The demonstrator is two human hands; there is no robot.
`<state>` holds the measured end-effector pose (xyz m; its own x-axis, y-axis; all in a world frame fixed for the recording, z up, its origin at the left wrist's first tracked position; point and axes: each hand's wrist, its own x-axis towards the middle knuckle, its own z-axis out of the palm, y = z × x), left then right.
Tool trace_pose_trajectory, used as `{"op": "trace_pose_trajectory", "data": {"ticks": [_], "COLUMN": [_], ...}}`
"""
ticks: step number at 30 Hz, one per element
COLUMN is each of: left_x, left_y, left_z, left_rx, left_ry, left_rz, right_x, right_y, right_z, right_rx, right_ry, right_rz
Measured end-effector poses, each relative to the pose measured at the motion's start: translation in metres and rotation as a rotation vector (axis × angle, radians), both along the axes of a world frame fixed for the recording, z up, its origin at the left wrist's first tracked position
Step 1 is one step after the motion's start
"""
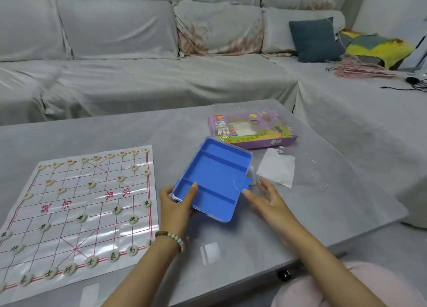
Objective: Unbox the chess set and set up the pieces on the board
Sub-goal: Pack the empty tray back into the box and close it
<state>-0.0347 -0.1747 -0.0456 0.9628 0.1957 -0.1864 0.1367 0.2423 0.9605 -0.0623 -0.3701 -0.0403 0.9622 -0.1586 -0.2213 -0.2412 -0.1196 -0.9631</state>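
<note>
Tray (217,175) in left hand (175,202) points lengthwise away, slightly rightward.

A home living room: a covered sofa (161,52) with cushions (314,41) behind a low table (323,214).

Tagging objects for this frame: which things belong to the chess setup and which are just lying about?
Job: board, pieces on it, blue tray gripped by the left hand, right hand open beside it, purple box.
Lying about: white sheet, dark cushion, yellow blanket, cables.
</note>
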Motion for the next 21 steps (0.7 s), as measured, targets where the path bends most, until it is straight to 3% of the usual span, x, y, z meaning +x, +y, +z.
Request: {"op": "trace_pose_trajectory", "data": {"ticks": [5, 9, 12, 16, 21], "left_x": [-0.004, -0.011, -0.011, -0.004, -0.004], "left_y": [0.009, 0.016, 0.014, 0.012, 0.017], "left_z": [-0.008, -0.019, -0.018, -0.011, -0.007], "left_rx": [-0.014, 0.242, 0.319, 0.21, 0.276], "left_ry": [0.046, -0.04, -0.016, 0.088, 0.136], "left_rz": [-0.19, -0.57, -0.495, -0.341, -0.296], "right_x": [0.005, 0.003, 0.002, 0.006, 0.011], "right_y": [0.013, 0.013, 0.016, 0.02, 0.024], "right_z": [0.0, 0.005, 0.01, 0.013, 0.008], "right_rx": [0.266, 0.283, 0.362, 0.51, 0.387], "right_ry": [0.055, 0.032, 0.027, 0.062, 0.087], "right_rz": [0.064, 0.022, 0.068, 0.109, 0.143]}}
